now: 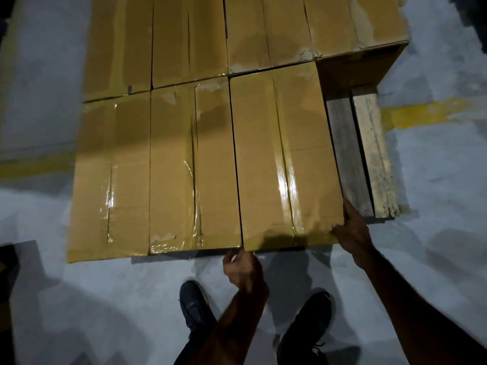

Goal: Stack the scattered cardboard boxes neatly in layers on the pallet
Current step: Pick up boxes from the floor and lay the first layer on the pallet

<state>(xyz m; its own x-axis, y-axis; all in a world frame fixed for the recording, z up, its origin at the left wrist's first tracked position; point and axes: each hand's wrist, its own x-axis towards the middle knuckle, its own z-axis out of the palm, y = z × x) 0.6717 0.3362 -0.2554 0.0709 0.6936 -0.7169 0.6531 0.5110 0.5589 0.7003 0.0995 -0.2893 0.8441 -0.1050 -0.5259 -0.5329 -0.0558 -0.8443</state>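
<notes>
Head view — both hands' fingers (left (243,267), right (351,230)) gripping front box (284,159) corners.

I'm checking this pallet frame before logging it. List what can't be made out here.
- Head view: far row of brown taped cardboard boxes is cut off by the top edge.
- Grey wooden pallet: only its right slats show; the boxes hide the rest.
- Left hand at the near box: its fingertips are out of sight under the box's front edge.
- Right hand: its palm side is pressed to the box corner, unseen.
- Dark shapes at the frame corners are too dim to identify.
</notes>
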